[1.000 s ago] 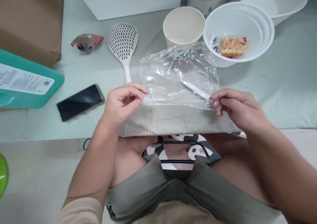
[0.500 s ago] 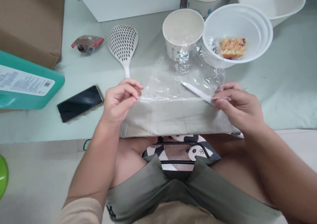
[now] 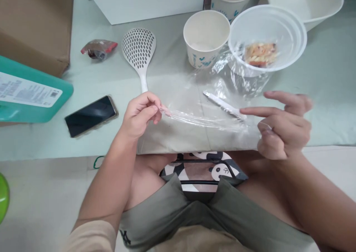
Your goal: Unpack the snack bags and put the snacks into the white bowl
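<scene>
Nearest, below both hands: grey-green shorts [image 3: 167, 215], w/ panda-print item [image 3: 221, 170] btwn the knees. L hand [image 3: 141, 114], over near part of tbl [image 3: 328, 107]: thumb + index together, clamped on one end of clear plastic bag [image 3: 205, 121]. Bag's bunched near edge runs R from that pinch toward R hand [image 3: 287, 129]; rest spreads beyond, far R part up by near side of white bowl [image 3: 294, 44]. R hand, well R of L grip: index out straight toward L, thumb tucked in; can't tell if it pinches a bit of film. White slim tool [image 3: 222, 102] slants btwn hands, near end by R index tip; contact unclear, as is over/under the film. Phone [image 3: 91, 115]: L of L hand, screen dark. White skimmer [image 3: 139, 48]: just beyond L hand, handle end hidden by it. Green container [image 3: 33, 92], labelled: far L of L grip. Small packet [image 3: 98, 49], red ends: beyond phone. Paper cup [image 3: 204, 57]: upright, beyond gap btwn hands. Bowl: R of cup, beyond R hand, yellow-orange block [image 3: 261, 54] inside. Farthest: cardboard box [image 3: 33, 25] up L, white box [image 3: 150, 1] beyond skimmer, cup stack [image 3: 233, 3] behind cup, white tub [image 3: 308, 3] behind bowl.
</scene>
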`<state>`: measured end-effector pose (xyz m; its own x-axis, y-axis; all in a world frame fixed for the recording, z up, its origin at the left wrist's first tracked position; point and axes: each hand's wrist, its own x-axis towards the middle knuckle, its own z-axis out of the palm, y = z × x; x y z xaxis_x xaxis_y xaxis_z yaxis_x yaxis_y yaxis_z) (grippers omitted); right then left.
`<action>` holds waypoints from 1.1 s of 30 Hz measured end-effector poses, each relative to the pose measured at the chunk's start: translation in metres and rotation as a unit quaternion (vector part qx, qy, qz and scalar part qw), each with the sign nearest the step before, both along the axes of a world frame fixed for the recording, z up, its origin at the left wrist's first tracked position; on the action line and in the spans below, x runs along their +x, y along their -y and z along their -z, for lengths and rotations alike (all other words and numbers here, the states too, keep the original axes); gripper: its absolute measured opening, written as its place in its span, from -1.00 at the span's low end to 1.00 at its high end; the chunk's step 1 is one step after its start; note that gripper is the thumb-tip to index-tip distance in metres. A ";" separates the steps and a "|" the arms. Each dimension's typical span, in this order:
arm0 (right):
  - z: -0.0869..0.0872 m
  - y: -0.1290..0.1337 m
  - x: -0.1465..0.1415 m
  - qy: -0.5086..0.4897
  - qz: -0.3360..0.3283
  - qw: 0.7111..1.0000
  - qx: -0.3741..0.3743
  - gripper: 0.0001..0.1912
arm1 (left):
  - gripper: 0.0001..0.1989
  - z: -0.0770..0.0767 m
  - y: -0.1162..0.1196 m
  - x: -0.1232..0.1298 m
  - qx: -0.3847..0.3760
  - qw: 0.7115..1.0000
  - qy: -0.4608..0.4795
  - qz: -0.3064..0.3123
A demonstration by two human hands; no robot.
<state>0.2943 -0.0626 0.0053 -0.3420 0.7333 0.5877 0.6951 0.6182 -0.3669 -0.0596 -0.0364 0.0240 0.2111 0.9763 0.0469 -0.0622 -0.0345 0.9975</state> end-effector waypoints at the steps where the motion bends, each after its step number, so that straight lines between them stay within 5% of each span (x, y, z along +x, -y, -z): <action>1: -0.003 -0.002 -0.003 -0.016 -0.022 0.999 0.020 -0.68 | -0.76 0.000 0.000 0.001 0.011 1.000 -0.018 -0.005; 10: -0.002 -0.011 -0.012 0.008 -0.046 0.992 -0.115 -0.77 | -0.94 0.007 0.004 0.003 0.090 0.981 -0.171 0.015; 14: 0.001 -0.012 -0.013 0.067 -0.067 0.988 -0.120 -0.53 | -0.91 0.013 0.003 0.001 0.077 0.981 -0.180 0.003; 18: 0.002 -0.015 -0.012 0.096 -0.045 0.981 -0.165 -0.84 | -0.75 0.014 0.002 0.000 0.034 0.984 -0.172 -0.024; 24: -0.003 -0.015 -0.009 -0.002 -0.022 0.979 -0.202 -0.86 | -0.64 0.011 0.002 -0.001 -0.006 0.987 -0.155 -0.036; 29: -0.013 -0.012 -0.015 -0.048 0.012 0.965 -0.257 -0.86 | -0.44 0.005 0.004 -0.004 -0.055 0.985 -0.151 0.054; 33: -0.014 -0.011 -0.020 -0.131 0.024 0.954 -0.269 -0.88 | -0.22 -0.003 0.005 0.000 -0.094 0.956 -0.247 0.128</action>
